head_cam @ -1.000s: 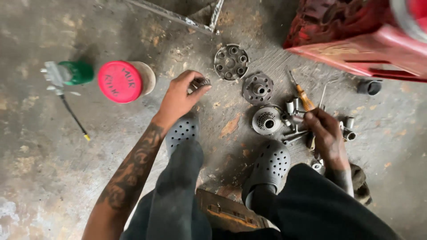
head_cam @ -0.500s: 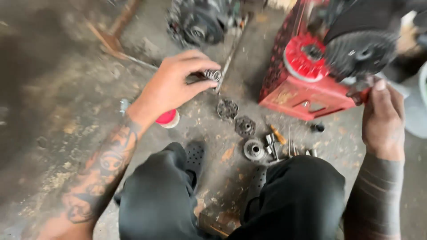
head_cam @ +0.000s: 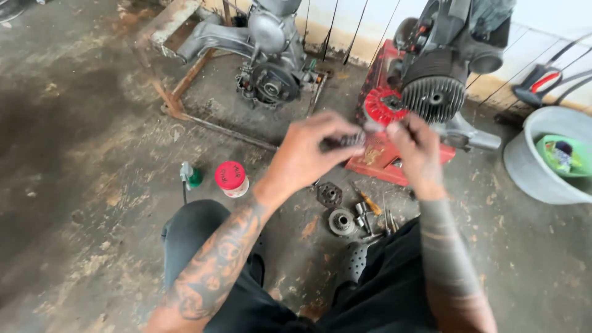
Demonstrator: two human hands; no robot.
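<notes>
Steel, a small ribbed part (head_cam: 353,139), pinched at chest height between left hand (head_cam: 308,157) and right hand (head_cam: 414,148), fingers curled shut on either end, likely for inspection above loose gears (head_cam: 340,221) on the concrete floor (head_cam: 92,203).

Both arms are raised in front of the body, hands meeting at chest height in the centre of the view.

The left hand (head_cam: 305,154) is shown back-up, wrist slightly bent, with the fingers curled forward and the fingertips (head_cam: 345,140) pinched together toward the right. The left forearm, tattooed with dark figures from wrist to elbow, runs diagonally up from the lower left.

The right hand (head_cam: 416,154) is shown back-up, fingers curled, with thumb and forefinger tips (head_cam: 392,129) pinched and pointing left. The right forearm, tattooed with dark bands, rises almost vertically from the lower right.

The two sets of fingertips are just beside each other; motion blur hides any contact.
</notes>
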